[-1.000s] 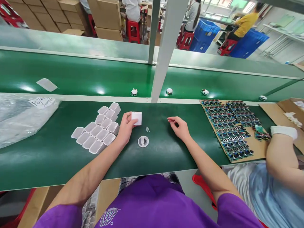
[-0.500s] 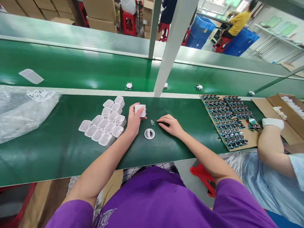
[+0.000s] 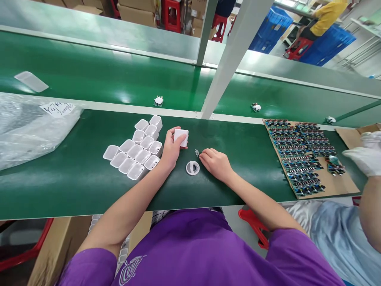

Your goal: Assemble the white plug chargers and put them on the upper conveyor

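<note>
White plastic shell [image 3: 180,137] is gripped by the left hand [image 3: 170,151]; tiny screws [image 3: 197,152] at three o'clock are pinched at by the right hand [image 3: 216,163], none visibly fitted; open shells [image 3: 135,150] wait at nine o'clock.

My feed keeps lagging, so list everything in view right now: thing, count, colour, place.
held shell: one, white, in left grip
empty shells: about a dozen, white, clustered left of the hands
round cap: one, white, between the hands
small parts: a few, pale, at right fingertips
circuit boards: many, dark, on cardboard at right
plastic bag: one, clear, far left
co-worker's glove: white, right edge
left hand: gripping shell
right hand: on belt
</note>
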The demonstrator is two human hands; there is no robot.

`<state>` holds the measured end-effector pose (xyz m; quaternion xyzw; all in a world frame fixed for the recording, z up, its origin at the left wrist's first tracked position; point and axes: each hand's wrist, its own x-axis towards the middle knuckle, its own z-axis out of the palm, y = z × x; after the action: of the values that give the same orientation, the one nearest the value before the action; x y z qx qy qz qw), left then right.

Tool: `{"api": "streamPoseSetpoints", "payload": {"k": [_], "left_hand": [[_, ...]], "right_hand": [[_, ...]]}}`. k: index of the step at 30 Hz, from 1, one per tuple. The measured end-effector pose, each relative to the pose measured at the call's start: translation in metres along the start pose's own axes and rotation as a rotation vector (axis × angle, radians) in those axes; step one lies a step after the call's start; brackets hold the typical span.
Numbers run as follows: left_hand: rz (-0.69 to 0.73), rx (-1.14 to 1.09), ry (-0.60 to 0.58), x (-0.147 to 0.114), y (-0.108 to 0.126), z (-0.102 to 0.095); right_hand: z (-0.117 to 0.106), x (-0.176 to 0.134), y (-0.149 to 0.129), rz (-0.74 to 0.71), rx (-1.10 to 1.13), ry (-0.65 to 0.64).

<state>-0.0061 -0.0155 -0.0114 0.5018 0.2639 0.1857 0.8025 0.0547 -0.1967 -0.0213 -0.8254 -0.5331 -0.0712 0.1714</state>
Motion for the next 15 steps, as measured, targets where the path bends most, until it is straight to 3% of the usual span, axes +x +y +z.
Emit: {"api": "streamPoseSetpoints", "payload": {"k": [4,9,15], "left_hand": [[-0.018,0.0,-0.085,-0.01,0.004,0.001],[-0.028,0.022,-0.237,-0.026,0.006,0.005],[-0.056,0.093,-0.289,-0.038,0.004,0.01]], "right_hand": [[-0.013,0.016,-0.001,0.145,0.407,0.04],[-0.028,0.029,-0.004,0.337,0.976,0.255],[-0.028,0.017,-0.013,0.287,0.957,0.39]]}}
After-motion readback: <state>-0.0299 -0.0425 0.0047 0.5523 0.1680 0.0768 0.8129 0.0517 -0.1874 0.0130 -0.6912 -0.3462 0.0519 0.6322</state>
